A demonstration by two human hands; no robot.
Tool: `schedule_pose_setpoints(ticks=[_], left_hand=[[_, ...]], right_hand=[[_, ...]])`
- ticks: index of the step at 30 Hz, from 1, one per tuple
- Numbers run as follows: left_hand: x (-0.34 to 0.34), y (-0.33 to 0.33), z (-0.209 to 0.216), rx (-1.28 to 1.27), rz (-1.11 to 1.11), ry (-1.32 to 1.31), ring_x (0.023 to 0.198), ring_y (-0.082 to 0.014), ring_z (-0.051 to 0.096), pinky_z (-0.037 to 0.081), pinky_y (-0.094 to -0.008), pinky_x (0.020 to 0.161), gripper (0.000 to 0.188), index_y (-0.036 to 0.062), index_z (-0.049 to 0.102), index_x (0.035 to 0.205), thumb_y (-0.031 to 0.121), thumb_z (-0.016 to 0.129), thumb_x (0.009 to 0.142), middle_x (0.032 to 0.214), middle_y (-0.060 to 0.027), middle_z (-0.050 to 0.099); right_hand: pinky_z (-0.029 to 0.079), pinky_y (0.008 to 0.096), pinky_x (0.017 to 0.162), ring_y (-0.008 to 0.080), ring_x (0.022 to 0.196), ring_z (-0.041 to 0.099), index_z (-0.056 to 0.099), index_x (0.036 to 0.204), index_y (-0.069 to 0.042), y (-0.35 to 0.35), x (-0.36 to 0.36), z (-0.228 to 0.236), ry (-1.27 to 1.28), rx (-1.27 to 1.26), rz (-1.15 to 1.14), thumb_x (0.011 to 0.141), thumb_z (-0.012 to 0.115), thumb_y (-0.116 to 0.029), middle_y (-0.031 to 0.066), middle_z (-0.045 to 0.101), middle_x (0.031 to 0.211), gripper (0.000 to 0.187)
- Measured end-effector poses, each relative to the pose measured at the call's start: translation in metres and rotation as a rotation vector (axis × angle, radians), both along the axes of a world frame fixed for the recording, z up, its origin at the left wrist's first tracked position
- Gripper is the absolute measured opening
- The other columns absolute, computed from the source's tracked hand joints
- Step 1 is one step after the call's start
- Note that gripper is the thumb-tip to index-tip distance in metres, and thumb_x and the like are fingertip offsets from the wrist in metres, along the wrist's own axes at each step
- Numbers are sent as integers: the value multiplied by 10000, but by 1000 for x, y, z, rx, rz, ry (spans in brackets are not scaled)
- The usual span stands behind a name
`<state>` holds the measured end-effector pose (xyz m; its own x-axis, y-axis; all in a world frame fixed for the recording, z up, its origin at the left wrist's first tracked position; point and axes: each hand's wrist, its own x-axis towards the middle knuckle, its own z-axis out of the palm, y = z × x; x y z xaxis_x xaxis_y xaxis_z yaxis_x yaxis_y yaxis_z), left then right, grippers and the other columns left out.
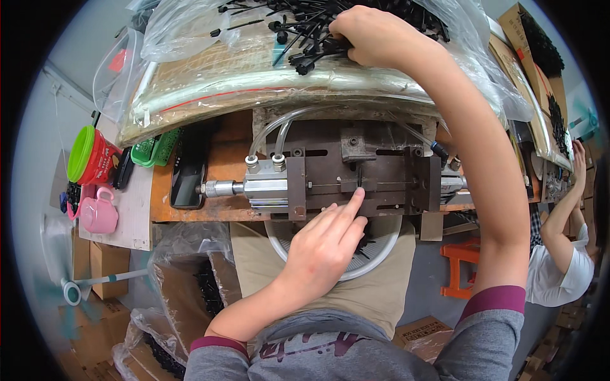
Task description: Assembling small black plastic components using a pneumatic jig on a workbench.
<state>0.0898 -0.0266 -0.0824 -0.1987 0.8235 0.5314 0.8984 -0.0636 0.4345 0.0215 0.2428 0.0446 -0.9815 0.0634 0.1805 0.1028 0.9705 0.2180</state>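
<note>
My left hand [325,246] reaches over the front of a dark metal clamping fixture [330,168], its index finger stretched out. That fingertip touches or nearly touches a small thin black piece [360,174] standing at the fixture's middle slot. Beyond the fixture, my right hand [375,37] is at a heap of black plastic parts with thin stems and wider heads [306,62]. Its fingers are curled in and closed at the heap's edge; what lies between the fingertips is hidden. A round light-coloured basin [381,257] sits on my lap, partly behind the left hand, with black bits inside.
Air cylinders [265,190] with clear tubes flank the fixture. A phone [189,171], green basket [166,147], red tub [101,159] and pink cup [100,213] stand at left. Plastic-lined cartons [184,286] lie below. At right are an orange stool [454,270] and another person [559,267].
</note>
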Motion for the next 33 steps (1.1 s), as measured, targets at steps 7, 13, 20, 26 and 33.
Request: schedule_pose_setpoints(ticks=[7, 13, 20, 26, 33], left_hand=[[-4, 9, 3, -49, 34, 26, 738, -239, 697, 553, -310, 675, 249, 31, 673, 928, 98, 797, 723, 1313, -175, 627], [-4, 8, 4, -69, 48, 66, 604, -203, 662, 529, -283, 577, 237, 44, 676, 911, 101, 802, 718, 1300, -148, 642], [-7, 6, 22, -49, 11, -53, 688, -187, 697, 555, -258, 631, 354, 34, 690, 1075, 120, 816, 755, 1266, -149, 658], [-23, 9, 50, 270, 57, -519, 1159, -257, 623, 586, -356, 880, 623, 2, 569, 1329, -14, 805, 752, 1393, -168, 558], [-33, -6, 56, 40, -290, -1584, 998, -314, 709, 615, -363, 814, 423, -112, 544, 1300, 45, 646, 921, 1227, -292, 629]], right_hand=[[525, 329, 670, 228, 717, 677, 700, 938, 12, 13, 35, 29, 263, -461, 17, 785, 756, -116, 145, 704, 804, 207], [475, 242, 594, 94, 628, 584, 677, 873, -6, 31, 55, 32, 514, -1112, -168, 913, 704, -152, 36, 647, 740, 153], [497, 221, 581, 105, 653, 612, 666, 913, -2, 61, 67, 16, 836, -1608, -44, 945, 665, -118, 62, 668, 806, 120], [502, 212, 605, 96, 670, 612, 657, 1013, -5, -3, 106, 7, 857, -1778, 138, 952, 638, -121, 77, 674, 953, 133], [495, 204, 494, 63, 597, 598, 595, 1070, 12, -100, 156, -39, 712, -2197, 67, 1002, 582, -175, 118, 675, 963, 200]])
